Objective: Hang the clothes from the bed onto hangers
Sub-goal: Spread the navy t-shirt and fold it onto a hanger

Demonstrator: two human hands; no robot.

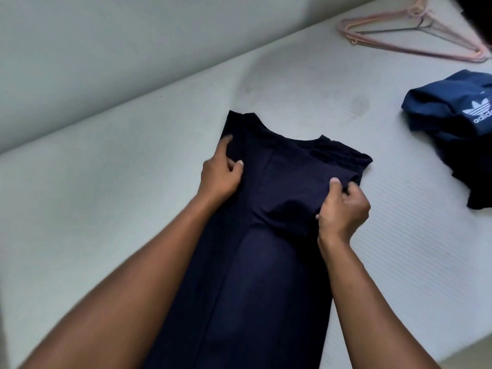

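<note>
Pinching a dark navy sleeveless garment [279,209] on the white bed [106,182], the left hand [221,175] and right hand [343,206] curl their fingers into its fabric. Thin pink hangers [415,35] lie well apart.

Pale wall [106,49], white ribbed mattress [399,209]

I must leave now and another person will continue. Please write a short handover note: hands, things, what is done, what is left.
Left hand: grip on one shoulder edge of the navy sleeveless garment.
Right hand: pinches the other armhole.
The garment lies flat on the bed, neckline away from the person.
The hangers lie at the far right, with a crumpled navy Adidas garment nearer.
Done: nothing is on a hanger.
Left: hang both.
</note>
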